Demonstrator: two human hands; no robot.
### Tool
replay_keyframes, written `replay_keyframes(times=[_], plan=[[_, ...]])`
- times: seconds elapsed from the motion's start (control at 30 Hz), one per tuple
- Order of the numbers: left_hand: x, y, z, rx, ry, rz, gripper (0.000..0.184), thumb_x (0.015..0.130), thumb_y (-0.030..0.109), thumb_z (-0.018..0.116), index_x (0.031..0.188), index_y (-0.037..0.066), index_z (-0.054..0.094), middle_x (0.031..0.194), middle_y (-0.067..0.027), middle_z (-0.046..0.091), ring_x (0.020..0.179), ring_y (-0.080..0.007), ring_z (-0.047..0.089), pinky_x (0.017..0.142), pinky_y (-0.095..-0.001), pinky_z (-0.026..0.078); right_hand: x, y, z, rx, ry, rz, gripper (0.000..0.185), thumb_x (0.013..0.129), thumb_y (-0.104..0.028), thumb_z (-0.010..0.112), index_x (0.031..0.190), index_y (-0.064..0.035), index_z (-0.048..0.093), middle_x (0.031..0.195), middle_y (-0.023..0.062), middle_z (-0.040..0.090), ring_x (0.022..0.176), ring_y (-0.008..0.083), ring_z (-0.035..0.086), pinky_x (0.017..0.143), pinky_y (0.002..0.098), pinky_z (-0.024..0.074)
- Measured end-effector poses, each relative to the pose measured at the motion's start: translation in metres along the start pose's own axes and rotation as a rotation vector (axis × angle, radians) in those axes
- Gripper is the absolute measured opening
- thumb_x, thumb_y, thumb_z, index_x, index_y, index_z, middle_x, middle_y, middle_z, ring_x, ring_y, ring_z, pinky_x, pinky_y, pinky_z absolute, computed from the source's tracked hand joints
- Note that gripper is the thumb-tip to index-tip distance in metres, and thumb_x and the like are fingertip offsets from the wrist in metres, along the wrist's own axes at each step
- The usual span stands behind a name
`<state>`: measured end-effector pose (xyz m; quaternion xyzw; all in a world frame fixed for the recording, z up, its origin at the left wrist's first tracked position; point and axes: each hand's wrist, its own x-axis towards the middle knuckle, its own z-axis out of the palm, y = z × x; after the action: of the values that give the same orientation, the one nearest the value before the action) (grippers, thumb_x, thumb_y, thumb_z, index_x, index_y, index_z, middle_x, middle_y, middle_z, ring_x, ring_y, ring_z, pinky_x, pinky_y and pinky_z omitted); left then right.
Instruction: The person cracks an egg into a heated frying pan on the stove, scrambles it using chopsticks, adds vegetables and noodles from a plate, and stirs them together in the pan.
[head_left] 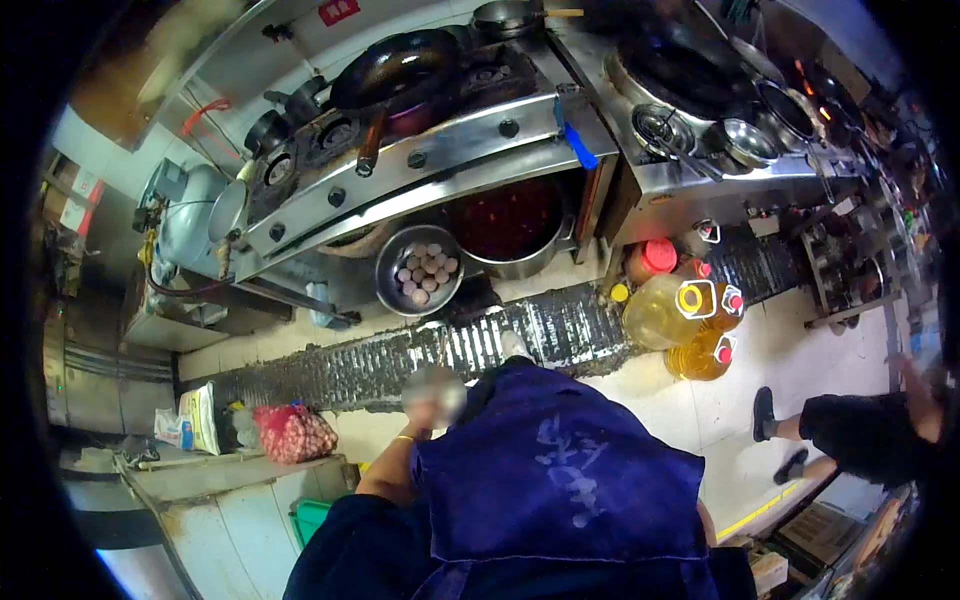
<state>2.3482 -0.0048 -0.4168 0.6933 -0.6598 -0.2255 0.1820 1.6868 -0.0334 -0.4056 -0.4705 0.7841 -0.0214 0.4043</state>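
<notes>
Roundish pale object (439, 392), too blurred to identify, lay at the left hand (422, 412), which touched its near left edge. The hand was low, just in front of the purple apron (565, 465), with a yellow band (406, 437) round its wrist; how far its fingers were closed could not be told. The right hand was out of view, so its state could not be told either.

Beneath and ahead of the left hand ran a dark, wet-looking floor grate (375, 362). Beyond it, straight ahead of the hand, a metal bowl (388, 291) held a cluster of round, pinkish-brown pieces (428, 268). Just beside the bowl, farther to the hand's right, a large pot (520, 266) of dark red contents sat under the front of the metal stove (375, 184). Higher up, a black wok (398, 70) rested on the stove, its wooden handle (372, 143) pointing back toward the hand.

To the hand's left, a red net bag (294, 433) of pale pieces lay on a tiled ledge (225, 477). Well to its right, past the apron, stood several plastic jugs (663, 312), some with yellow contents, and farther right another person (862, 432) in dark shorts.
</notes>
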Motion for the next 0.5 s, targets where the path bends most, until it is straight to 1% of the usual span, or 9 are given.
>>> replay_keyframes(times=[0.03,0.07,0.2,0.23,0.33,0.4,0.47,0.5], plan=[[0.005,0.011,-0.009,-0.076,-0.018,-0.071,0.017,0.093,0.021,0.047,0.097,0.01,0.059,0.072,-0.0043,0.052,0.056,-0.015,0.048,0.049,-0.0304,0.044,0.003,0.0,0.0,0.019,0.006,-0.002,0.016,0.075,-0.013,0.063,0.078,-0.0024,0.051,0.071,0.0116,0.058,0.07,0.0225,0.057,0.06,0.0367,0.0468],[0.008,0.017,-0.014,-0.088,-0.026,-0.082,0.017,0.093,0.021,0.047,0.098,0.01,0.058,0.073,-0.0042,0.052,0.057,-0.0151,0.048,0.05,-0.0305,0.044,0.009,-0.002,0.001,0.047,0.011,-0.011,0.016,0.075,-0.012,0.063,0.078,-0.0022,0.05,0.07,0.011,0.058,0.069,0.0215,0.056,0.06,0.0361,0.0466],[0.024,0.035,-0.027,-0.078,-0.033,-0.054,0.018,0.094,0.022,0.046,0.104,0.01,0.056,0.08,-0.0041,0.052,0.064,-0.0151,0.049,0.056,-0.0306,0.045,0.029,-0.02,-0.003,0.182,0.035,-0.09,0.02,0.076,-0.01,0.064,0.079,-0.0013,0.046,0.068,0.0083,0.057,0.067,0.0172,0.055,0.058,0.0339,0.0458],[0.026,0.035,-0.027,-0.073,-0.035,-0.042,0.019,0.094,0.022,0.046,0.105,0.01,0.055,0.081,-0.0041,0.052,0.065,-0.0152,0.05,0.058,-0.0306,0.045,0.033,-0.027,-0.004,0.176,0.024,-0.121,0.021,0.076,-0.009,0.064,0.079,-0.0011,0.045,0.067,0.0076,0.056,0.067,0.0161,0.054,0.058,0.0334,0.0456],[0.033,0.035,-0.029,-0.043,-0.039,0.004,0.021,0.094,0.022,0.046,0.109,0.01,0.053,0.086,-0.004,0.053,0.07,-0.0152,0.05,0.062,-0.0308,0.045,0.045,-0.043,-0.013,-0.002,0.004,-0.227,0.021,0.076,-0.009,0.064,0.079,0.0001,0.044,0.066,0.0067,0.055,0.064,0.0175,0.053,0.058,0.0325,0.0455],[0.036,0.034,-0.03,-0.095,-0.045,0.026,0.022,0.094,0.023,0.046,0.112,0.01,0.052,0.089,-0.0039,0.053,0.074,-0.0153,0.051,0.065,-0.0308,0.046,0.054,-0.047,-0.014,-0.197,-0.051,-0.344,0.021,0.074,-0.017,0.064,0.076,-0.001,0.051,0.068,0.012,0.055,0.069,0.0256,0.055,0.064,0.0363,0.0463],[0.036,0.036,-0.031,-0.134,-0.05,0.033,0.024,0.094,0.023,0.045,0.114,0.01,0.05,0.093,-0.0039,0.053,0.077,-0.0153,0.051,0.068,-0.0309,0.046,0.059,-0.052,-0.016,-0.395,-0.11,-0.457,0.024,0.072,-0.026,0.063,0.073,-0.0021,0.058,0.07,0.0173,0.056,0.073,0.0338,0.056,0.07,0.0402,0.0471],[0.035,0.037,-0.03,-0.141,-0.047,0.034,0.025,0.095,0.023,0.045,0.116,0.01,0.05,0.094,-0.0038,0.053,0.078,-0.0153,0.052,0.07,-0.0309,0.046,0.057,-0.051,-0.017,-0.315,-0.098,-0.41,0.024,0.072,-0.027,0.063,0.071,-0.0034,0.058,0.071,0.0178,0.056,0.075,0.0339,0.056,0.071,0.0406,0.0469]])
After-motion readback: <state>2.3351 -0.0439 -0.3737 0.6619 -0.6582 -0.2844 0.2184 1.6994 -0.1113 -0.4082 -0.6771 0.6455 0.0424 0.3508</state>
